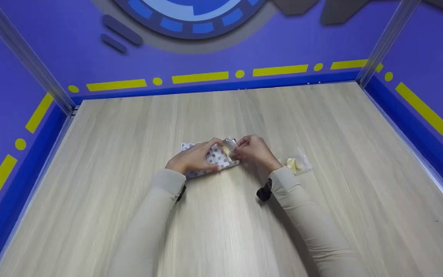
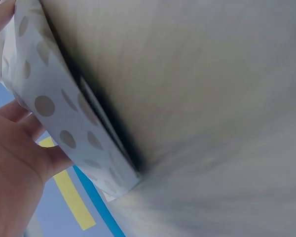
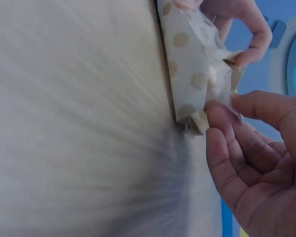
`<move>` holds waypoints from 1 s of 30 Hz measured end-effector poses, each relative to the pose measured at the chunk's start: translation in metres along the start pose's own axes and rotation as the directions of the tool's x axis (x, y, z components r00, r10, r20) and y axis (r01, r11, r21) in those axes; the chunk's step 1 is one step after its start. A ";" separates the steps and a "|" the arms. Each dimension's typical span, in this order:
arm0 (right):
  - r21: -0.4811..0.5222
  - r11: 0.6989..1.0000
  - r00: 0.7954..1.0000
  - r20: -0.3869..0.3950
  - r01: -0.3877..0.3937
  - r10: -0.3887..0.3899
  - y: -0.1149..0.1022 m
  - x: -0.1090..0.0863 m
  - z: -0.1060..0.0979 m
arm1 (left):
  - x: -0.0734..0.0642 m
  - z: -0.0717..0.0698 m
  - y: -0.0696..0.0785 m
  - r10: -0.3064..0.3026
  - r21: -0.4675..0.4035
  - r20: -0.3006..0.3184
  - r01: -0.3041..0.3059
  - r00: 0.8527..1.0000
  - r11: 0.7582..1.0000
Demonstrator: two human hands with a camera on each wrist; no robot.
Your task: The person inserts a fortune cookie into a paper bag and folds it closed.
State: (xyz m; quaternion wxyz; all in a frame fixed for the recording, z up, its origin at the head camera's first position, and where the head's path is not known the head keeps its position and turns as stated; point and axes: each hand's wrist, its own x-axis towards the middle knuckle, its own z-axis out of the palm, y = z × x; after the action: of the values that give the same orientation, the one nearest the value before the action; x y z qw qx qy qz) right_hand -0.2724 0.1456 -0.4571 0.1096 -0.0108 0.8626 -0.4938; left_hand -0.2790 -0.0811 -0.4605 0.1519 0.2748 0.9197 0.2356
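Note:
A white paper bag with tan polka dots point(image 1: 217, 157) lies on its side on the table, its mouth toward the right. My left hand point(image 1: 195, 158) grips it across the body, thumb along the near edge and fingers at the far edge. At the bag's mouth, my right hand point(image 1: 255, 151) pinches a small clear plastic packet point(image 3: 219, 81) between thumb and fingertips. The packet sits partly inside the mouth, and something yellowish shows there in the head view. In the left wrist view, the dotted bag point(image 2: 64, 108) crosses in front of the left fingers.
Another clear plastic packet point(image 1: 302, 163) with a yellow piece in it lies on the wooden table point(image 1: 221, 231), just right of my right wrist. Blue-purple panels point(image 1: 206, 61) with yellow dashes wall the table at the back and both sides.

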 end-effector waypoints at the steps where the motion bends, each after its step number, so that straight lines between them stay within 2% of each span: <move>1: 0.006 1.000 1.000 0.011 -0.004 0.004 0.000 0.000 0.001 | 0.000 0.000 0.000 0.003 0.002 -0.003 -0.003 1.000 1.000; 10: 0.060 0.998 0.997 0.075 0.002 -0.006 0.002 0.001 0.002 | 0.002 -0.001 0.001 0.007 -0.019 -0.012 -0.007 1.000 1.000; 17: 0.079 0.996 0.998 0.037 0.051 -0.054 0.008 0.003 -0.008 | 0.002 -0.001 0.001 0.006 -0.014 -0.007 -0.006 1.000 1.000; 23: 0.242 0.970 0.999 0.023 0.029 -0.035 0.009 0.004 -0.013 | 0.002 0.000 0.000 0.006 -0.013 -0.007 -0.006 1.000 1.000; 27: 0.346 0.938 0.997 0.067 0.014 -0.040 0.011 0.005 -0.015 | 0.002 0.000 0.000 0.005 -0.021 -0.004 -0.005 1.000 1.000; 30: 0.375 0.927 0.992 0.105 0.024 -0.068 0.012 0.004 -0.014 | 0.002 0.000 0.000 0.007 -0.028 -0.003 -0.007 1.000 1.000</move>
State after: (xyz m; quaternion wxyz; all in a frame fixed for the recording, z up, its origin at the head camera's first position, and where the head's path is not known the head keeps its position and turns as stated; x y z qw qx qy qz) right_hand -0.2780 0.1636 -0.4611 0.1481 -0.0386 0.7446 -0.6497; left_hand -0.2809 -0.0799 -0.4612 0.1535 0.2755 0.9156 0.2495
